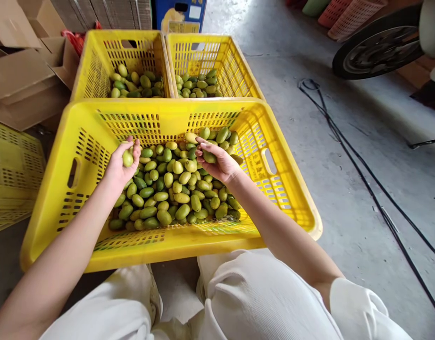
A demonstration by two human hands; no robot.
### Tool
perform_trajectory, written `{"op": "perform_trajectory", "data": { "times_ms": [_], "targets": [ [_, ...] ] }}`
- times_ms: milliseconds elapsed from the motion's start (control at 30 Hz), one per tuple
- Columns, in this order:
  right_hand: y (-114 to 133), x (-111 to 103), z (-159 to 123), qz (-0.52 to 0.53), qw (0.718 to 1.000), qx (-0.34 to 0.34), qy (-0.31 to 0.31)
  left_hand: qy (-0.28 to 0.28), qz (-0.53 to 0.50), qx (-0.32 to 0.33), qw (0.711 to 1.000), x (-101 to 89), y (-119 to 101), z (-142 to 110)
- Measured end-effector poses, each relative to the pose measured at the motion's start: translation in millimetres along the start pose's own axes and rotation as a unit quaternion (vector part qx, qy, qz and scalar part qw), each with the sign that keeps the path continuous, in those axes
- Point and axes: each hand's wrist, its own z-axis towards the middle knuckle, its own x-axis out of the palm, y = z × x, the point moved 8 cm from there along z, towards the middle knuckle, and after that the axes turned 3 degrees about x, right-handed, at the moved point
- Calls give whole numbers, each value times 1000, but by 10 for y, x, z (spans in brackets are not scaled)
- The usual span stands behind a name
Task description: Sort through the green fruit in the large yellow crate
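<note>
Left hand (120,161) first, in the view from the wearer's head: its fingers curl round a pale green fruit (127,158), above the left side of a wide yellow crate (168,255). Opposite it, the right hand (220,163) is turned partly palm-up, holding a darker green fruit (209,157) against its fingers. Between and below the hands lies a loose pile of oval fruit (180,186), green to yellowish, on the crate's floor. Just beyond the far rim stand two more yellow crates side by side, the back left crate (86,71) and the back right crate (244,66), each with similar fruit inside. Cardboard boxes (22,71) are heaped at left; a black cable (366,182) runs across the grey floor (291,127) at right. The step in hand appears to be handling fruit singly, one per hand. Carrying either piece out of this crate would call for a secure but gentle grip and enough lift to clear the rim.
</note>
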Motion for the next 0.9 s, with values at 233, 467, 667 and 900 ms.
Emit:
{"op": "perform_trajectory", "data": {
  "times_ms": [233,467,667,900],
  "targets": [
    [-16,11,13,-6,999,33,29,63,18,-5,998,74,14,-33],
    [69,-11,11,-12,1000,5,14,46,36,14,998,92,57,-12],
    [71,-56,23,-27,999,-15,-12,28,58,11,998,9,62,54],
    [94,-201,105,-14,999,-14,-37,14,42,0,999,-108,113,100]
  ]
}}
